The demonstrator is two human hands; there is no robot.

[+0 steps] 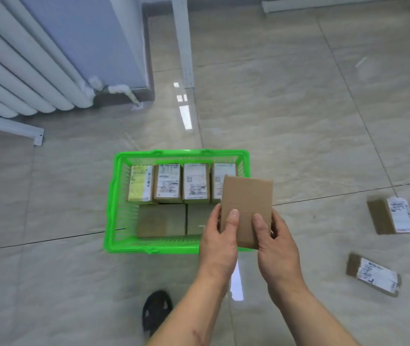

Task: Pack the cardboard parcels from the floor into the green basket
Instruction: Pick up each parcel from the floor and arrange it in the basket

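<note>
- Both hands hold one plain cardboard parcel (247, 208) above the near right corner of the green basket (114, 196).
- Left hand (220, 243) grips its lower left edge, thumb pressed flat on the face.
- Right hand (277, 243) clasps the lower right edge, thumb on top, fingers (272, 229) curled behind.
- Forearms reach forward from below, wrists nearly straight.
- Six parcels lie inside the basket; two labelled parcels (391, 216) rest on the floor (298, 121) at right.
</note>
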